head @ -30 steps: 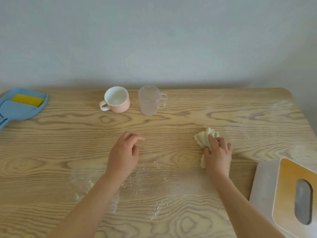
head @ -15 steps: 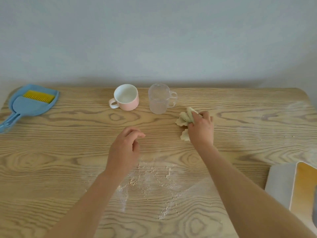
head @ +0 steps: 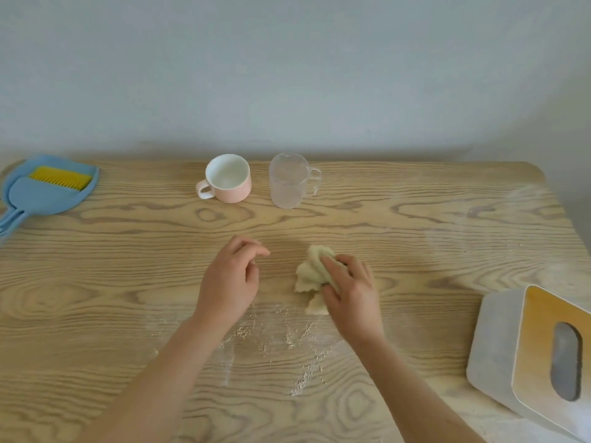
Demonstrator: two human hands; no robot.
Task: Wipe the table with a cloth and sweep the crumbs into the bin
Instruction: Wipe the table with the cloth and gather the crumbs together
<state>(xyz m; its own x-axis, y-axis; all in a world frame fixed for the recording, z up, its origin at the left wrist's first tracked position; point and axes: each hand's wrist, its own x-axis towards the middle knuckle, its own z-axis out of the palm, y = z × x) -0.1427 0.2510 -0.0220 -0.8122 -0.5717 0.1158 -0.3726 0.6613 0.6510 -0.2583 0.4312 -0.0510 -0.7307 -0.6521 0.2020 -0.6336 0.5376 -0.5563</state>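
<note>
Both hands are out over the bench [head: 128, 282], near its middle. The right hand [head: 350, 292] grips a crumpled pale yellow cloth [head: 311, 273], its fingers curled over the top of the wad and pressing it down on the wood. Folds of the cloth stick out to the left of the fingers and on their far side. The left hand [head: 230, 279] is just beside it, apart from the cloth, holding nothing. Its fingers are loosely bent and the index finger points toward the cloth. I can't tell whether it rests on the wood or hangs just above it.

The crumbs [head: 287, 340] lie scattered on the near side of both hands, between the forearms, in thin pale streaks and small clumps, with a floury smear around them.

The bin [head: 499, 346], a white box with a wood-coloured lid [head: 540, 314] and an oval slot, stands at the right edge of the bench, well apart from the crumbs.

A pink mug [head: 228, 179] and a clear measuring cup [head: 289, 182] stand side by side, upright, at the far edge by the wall. In the far left corner lies a blue dustpan [head: 86, 187] with a blue brush [head: 38, 195] nested in it, its yellow bristles facing the wall.
</note>
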